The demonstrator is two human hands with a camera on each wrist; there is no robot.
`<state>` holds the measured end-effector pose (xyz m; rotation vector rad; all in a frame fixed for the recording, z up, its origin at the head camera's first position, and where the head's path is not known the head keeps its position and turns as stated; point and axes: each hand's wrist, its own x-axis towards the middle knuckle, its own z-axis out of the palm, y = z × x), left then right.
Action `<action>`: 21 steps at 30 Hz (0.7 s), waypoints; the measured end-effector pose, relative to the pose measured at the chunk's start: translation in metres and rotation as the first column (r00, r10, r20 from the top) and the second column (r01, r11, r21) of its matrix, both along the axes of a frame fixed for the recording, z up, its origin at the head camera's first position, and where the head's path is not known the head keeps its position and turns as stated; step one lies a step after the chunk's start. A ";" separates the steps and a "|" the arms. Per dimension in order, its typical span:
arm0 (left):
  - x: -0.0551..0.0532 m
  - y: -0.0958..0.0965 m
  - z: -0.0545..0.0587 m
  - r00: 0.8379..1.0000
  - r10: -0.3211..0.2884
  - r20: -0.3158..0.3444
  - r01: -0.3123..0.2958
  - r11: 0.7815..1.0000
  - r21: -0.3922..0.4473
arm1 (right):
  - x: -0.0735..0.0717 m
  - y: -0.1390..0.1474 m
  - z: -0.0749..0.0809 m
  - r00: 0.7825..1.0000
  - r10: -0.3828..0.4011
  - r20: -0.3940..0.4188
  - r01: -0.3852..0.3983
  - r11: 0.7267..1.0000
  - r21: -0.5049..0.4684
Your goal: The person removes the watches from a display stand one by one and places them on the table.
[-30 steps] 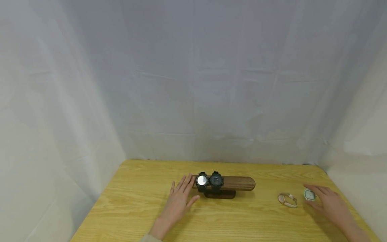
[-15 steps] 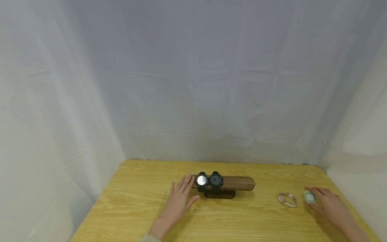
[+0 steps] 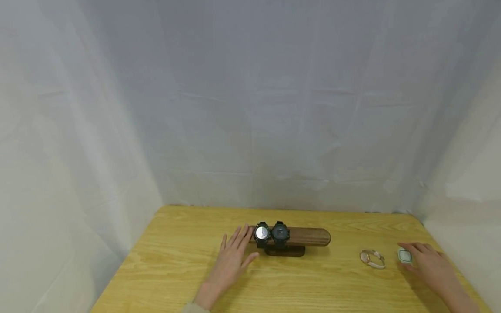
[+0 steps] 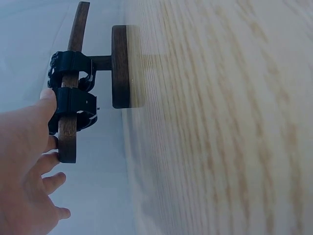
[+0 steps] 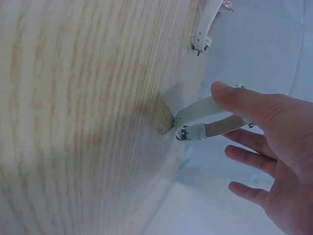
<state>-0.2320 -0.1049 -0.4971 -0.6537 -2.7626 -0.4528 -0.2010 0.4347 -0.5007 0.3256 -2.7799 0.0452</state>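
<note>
A brown wooden watch stand (image 3: 309, 237) carries two black watches side by side: one with a bright face (image 3: 262, 233), the other with a dark face (image 3: 279, 234). At its left end my left hand (image 3: 231, 258) lies with fingers extended and fingertips at the bar's end, the thumb spread apart. Over on the right, my right hand (image 3: 430, 265) pinches a pale green watch (image 3: 405, 256) between thumb and index finger. In the right wrist view its strap (image 5: 198, 111) is buckled into a loop, buckle end low at the tabletop, while the other fingers stay spread.
A watch with a pale strap and rose-gold case (image 3: 372, 259) lies on the wooden table (image 3: 176, 269) just left of the right hand. White sheeting (image 3: 250, 108) hangs behind the table and along both sides.
My right hand has shifted slightly to the right and nearer with the pale green watch. My left hand and the watch stand have kept their places.
</note>
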 end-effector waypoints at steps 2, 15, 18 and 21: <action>0.000 0.000 0.000 1.000 -0.001 0.000 0.001 1.000 0.004 | 0.001 0.001 0.001 1.000 -0.006 0.010 0.006 1.000 0.016; -0.002 -0.002 -0.003 1.000 -0.002 -0.004 0.002 1.000 -0.004 | 0.000 0.000 -0.005 0.996 0.007 0.094 -0.003 0.999 -0.041; -0.003 -0.001 -0.004 1.000 -0.003 -0.007 0.003 1.000 -0.002 | -0.003 -0.001 -0.007 0.994 0.007 0.113 0.000 0.998 -0.060; -0.003 -0.001 -0.004 1.000 -0.003 -0.008 0.003 1.000 -0.007 | -0.005 -0.001 -0.008 0.991 0.000 0.134 0.009 0.998 -0.064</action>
